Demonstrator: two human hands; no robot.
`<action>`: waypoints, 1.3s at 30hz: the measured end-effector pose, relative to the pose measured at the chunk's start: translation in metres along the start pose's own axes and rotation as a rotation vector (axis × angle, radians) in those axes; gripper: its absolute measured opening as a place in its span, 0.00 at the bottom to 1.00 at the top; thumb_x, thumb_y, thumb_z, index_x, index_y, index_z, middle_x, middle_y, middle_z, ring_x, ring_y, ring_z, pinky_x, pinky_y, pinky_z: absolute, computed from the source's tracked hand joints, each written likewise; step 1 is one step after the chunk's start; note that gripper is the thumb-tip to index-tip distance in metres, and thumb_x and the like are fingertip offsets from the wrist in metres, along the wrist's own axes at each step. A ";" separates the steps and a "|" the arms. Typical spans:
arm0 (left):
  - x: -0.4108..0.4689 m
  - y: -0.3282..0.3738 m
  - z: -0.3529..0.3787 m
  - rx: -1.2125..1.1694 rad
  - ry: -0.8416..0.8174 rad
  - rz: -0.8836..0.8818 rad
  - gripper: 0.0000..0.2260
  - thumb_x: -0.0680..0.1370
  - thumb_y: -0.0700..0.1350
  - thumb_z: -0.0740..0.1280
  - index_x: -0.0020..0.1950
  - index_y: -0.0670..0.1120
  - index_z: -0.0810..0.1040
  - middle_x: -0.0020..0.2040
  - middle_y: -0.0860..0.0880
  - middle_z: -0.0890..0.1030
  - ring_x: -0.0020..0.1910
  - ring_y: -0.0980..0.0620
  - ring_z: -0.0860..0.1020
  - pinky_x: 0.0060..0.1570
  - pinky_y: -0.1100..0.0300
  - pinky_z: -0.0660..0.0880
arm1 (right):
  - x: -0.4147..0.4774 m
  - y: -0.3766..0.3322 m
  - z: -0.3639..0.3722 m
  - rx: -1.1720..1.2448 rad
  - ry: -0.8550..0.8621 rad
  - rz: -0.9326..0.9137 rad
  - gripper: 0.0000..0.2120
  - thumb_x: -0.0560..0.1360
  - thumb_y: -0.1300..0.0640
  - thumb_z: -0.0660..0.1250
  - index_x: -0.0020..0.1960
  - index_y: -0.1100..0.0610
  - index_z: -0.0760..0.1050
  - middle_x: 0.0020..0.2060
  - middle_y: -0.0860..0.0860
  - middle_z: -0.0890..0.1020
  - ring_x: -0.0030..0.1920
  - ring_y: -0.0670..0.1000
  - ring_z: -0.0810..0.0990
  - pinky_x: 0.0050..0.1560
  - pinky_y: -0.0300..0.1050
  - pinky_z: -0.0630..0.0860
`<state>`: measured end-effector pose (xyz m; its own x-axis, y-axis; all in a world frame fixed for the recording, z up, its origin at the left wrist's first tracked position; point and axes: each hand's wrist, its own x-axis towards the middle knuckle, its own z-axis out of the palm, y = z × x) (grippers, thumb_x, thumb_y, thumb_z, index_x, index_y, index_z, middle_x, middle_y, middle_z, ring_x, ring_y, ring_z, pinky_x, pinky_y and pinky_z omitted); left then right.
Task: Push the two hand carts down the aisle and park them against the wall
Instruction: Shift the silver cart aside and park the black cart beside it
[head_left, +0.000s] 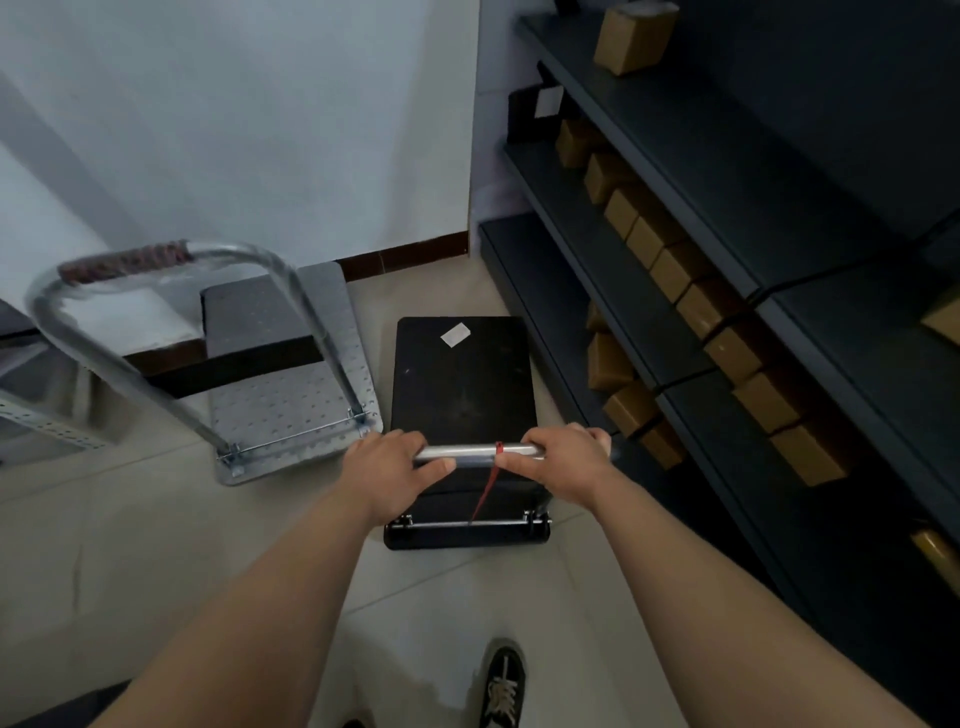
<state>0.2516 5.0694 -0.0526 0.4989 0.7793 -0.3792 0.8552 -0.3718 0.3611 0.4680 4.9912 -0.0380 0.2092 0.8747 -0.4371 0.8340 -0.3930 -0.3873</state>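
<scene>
View from above of a narrow aisle ending at a white wall (260, 130). On the right, dark metal shelving (727, 182) holds rows of small brown cardboard boxes (675, 270) on several levels.

Both hands curl around the steel handle bar (470, 451) of a black hand cart (462, 374), the left hand (387, 470) and right hand (563, 460) apart at either end. A red tie (488, 483) hangs from the bar between them. The black cart's deck is bare except for a white label (455, 334). It stands on the tiled floor (156, 519), short of the wall, between the shelving and a silver hand cart (291, 410). The silver cart is just beside it on the left, with its front near the wall.
</scene>
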 end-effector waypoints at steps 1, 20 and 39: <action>0.008 0.005 0.001 -0.017 0.010 -0.013 0.18 0.75 0.66 0.56 0.48 0.53 0.74 0.45 0.51 0.76 0.48 0.49 0.72 0.51 0.54 0.64 | 0.009 0.005 -0.008 -0.017 -0.006 -0.011 0.23 0.72 0.29 0.57 0.45 0.47 0.76 0.38 0.45 0.76 0.51 0.50 0.70 0.65 0.54 0.58; 0.159 0.022 -0.059 -0.129 0.091 -0.088 0.18 0.74 0.66 0.58 0.45 0.53 0.76 0.36 0.52 0.79 0.39 0.51 0.77 0.46 0.53 0.72 | 0.176 0.017 -0.098 -0.071 -0.022 -0.113 0.23 0.71 0.28 0.58 0.48 0.45 0.78 0.40 0.44 0.76 0.52 0.48 0.70 0.62 0.51 0.58; 0.273 -0.006 -0.122 -0.179 0.103 -0.213 0.18 0.75 0.65 0.59 0.47 0.52 0.77 0.40 0.50 0.80 0.41 0.51 0.78 0.49 0.51 0.75 | 0.320 -0.021 -0.156 -0.073 -0.041 -0.241 0.22 0.71 0.30 0.61 0.46 0.47 0.78 0.42 0.46 0.79 0.52 0.49 0.70 0.62 0.50 0.59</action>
<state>0.3653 5.3459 -0.0543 0.2866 0.8806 -0.3774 0.8959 -0.1068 0.4312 0.5971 5.3235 -0.0436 -0.0196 0.9280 -0.3721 0.8922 -0.1517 -0.4254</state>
